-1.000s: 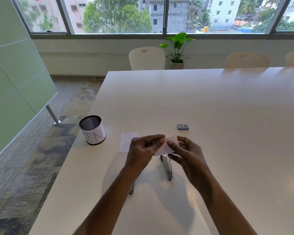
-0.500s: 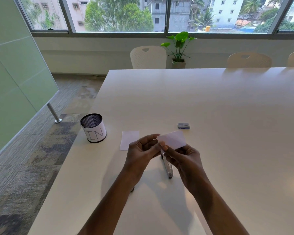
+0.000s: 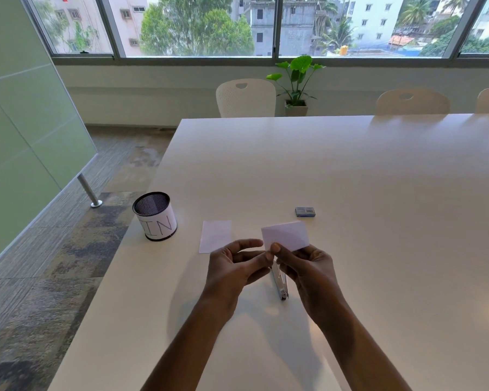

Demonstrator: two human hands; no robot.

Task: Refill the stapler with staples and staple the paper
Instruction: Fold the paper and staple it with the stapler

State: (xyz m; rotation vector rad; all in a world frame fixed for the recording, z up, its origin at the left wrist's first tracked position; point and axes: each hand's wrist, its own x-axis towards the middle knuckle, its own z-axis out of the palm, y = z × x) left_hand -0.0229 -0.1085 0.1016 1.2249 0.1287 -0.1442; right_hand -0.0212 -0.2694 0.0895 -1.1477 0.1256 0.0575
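Right hand (image 3: 308, 269) pinches paper (image 3: 287, 235); whether left hand (image 3: 232, 269) grips it is unclear; stapler (image 3: 280, 283) partly hidden behind both.

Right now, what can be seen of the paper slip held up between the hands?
The paper slip is a small white rectangle, blank on the side shown, thin and flat. It is held above the table, slightly tilted. The right hand pinches its lower left corner as seen; the left hand is close at its left edge, contact unclear.
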